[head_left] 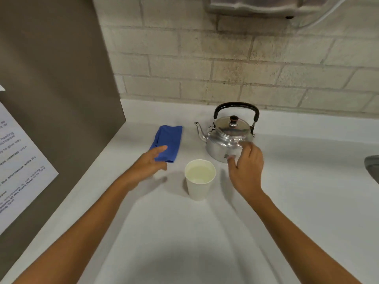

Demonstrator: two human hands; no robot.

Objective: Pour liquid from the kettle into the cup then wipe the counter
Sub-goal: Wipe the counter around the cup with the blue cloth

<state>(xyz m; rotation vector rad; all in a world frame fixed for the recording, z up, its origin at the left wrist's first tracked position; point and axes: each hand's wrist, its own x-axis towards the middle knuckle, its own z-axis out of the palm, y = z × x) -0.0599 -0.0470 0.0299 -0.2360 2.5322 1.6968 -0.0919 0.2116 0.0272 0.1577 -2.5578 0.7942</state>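
Pour looks done: cup [200,178] full, kettle [227,138] upright behind it. Wipe left. Left hand [148,166] spread, reaching cloth [167,143]; right hand [247,169] loose, empty, near kettle.

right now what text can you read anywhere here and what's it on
All on the white paper notice stuck to the brown panel at left, cut off by the frame edge:
"heating"
"controls once"
"the microwave while it's"
"at the Front Desk"
The other lines are too blurred.
Silver metal kettle, white paper cup, blue folded cloth: no text.
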